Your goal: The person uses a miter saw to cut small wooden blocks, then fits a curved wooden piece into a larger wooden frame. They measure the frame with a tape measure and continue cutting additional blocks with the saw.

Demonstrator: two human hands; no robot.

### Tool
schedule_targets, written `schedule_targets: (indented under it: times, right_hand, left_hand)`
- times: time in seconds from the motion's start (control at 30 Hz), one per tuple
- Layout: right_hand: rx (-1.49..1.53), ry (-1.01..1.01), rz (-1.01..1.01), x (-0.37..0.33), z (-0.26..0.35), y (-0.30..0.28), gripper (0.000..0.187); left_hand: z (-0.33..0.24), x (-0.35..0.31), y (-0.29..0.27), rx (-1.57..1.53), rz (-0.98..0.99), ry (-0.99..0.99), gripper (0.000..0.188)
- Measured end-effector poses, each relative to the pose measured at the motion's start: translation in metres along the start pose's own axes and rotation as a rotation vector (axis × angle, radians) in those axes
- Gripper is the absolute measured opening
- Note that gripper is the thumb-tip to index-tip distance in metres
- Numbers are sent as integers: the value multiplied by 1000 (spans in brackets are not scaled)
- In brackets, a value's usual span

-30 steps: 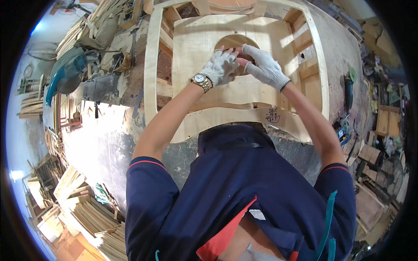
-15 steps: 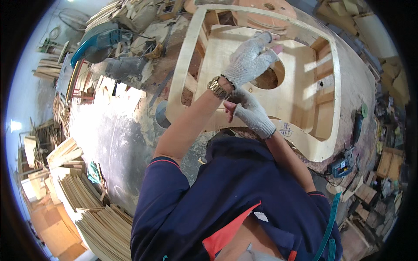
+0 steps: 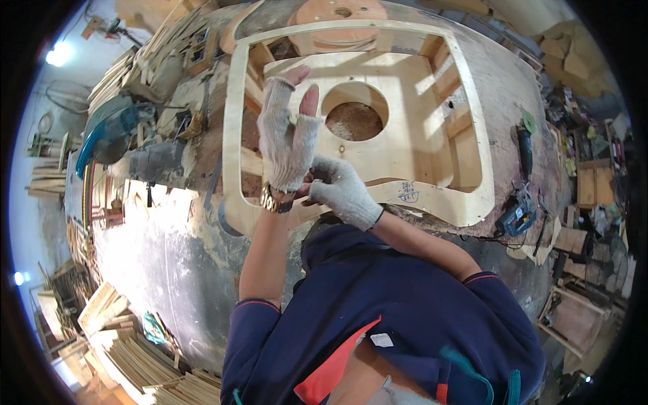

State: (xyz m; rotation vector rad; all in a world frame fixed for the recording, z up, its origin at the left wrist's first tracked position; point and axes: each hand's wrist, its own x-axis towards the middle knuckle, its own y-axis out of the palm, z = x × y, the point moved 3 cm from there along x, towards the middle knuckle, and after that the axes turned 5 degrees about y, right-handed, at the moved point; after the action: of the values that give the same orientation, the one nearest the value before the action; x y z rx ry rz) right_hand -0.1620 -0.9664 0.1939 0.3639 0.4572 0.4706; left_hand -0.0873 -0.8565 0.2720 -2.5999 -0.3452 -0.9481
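Note:
My left hand point(image 3: 289, 131), in a white knitted glove with bare fingertips, is raised over the left side of a pale wooden frame point(image 3: 358, 28). Its fingers point away from me, the thumb stands apart, and nothing is in it. A gold-coloured watch point(image 3: 275, 201) circles that wrist just below the glove's cuff point(image 3: 287, 185). My right hand point(image 3: 343, 192), gloved alike, is closed at the left wrist, its fingertips pinching by the cuff; the exact grip is partly hidden. Inside the frame lies a plywood panel point(image 3: 405, 81) with a round hole.
A teal circular saw point(image 3: 108, 138) stands at the far left. On the right lie a black angle grinder point(image 3: 525, 142) and a blue power tool point(image 3: 516, 214). Round brown boards point(image 3: 337, 13) rest behind the frame. Stacked wood strips point(image 3: 142, 358) fill the lower left.
My left hand has turned upright, its fingers now pointing away from me. My right hand has come up to the left wrist and closed there. The whole view has shifted, with the frame further left.

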Motion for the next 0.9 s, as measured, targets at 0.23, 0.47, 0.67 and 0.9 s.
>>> schedule_targets:
  times: [0.23,0.47,0.67,0.9]
  right_hand:
    - [91,162,29,-25,5,11,49]
    - [-49,29,188,-10,-18,26,52]
    - [-72,128,181,-2,-28,39,53]
    - [-182,123,112,15,-33,63,58]
  left_hand:
    - [-3,-14,-3,417,135,298,38]
    - [19,-28,-10,-716,-88,-361,48]
    - [30,-31,-17,-747,-130,-438,50]
    - [34,-24,-48,-796,-151,-395,43]
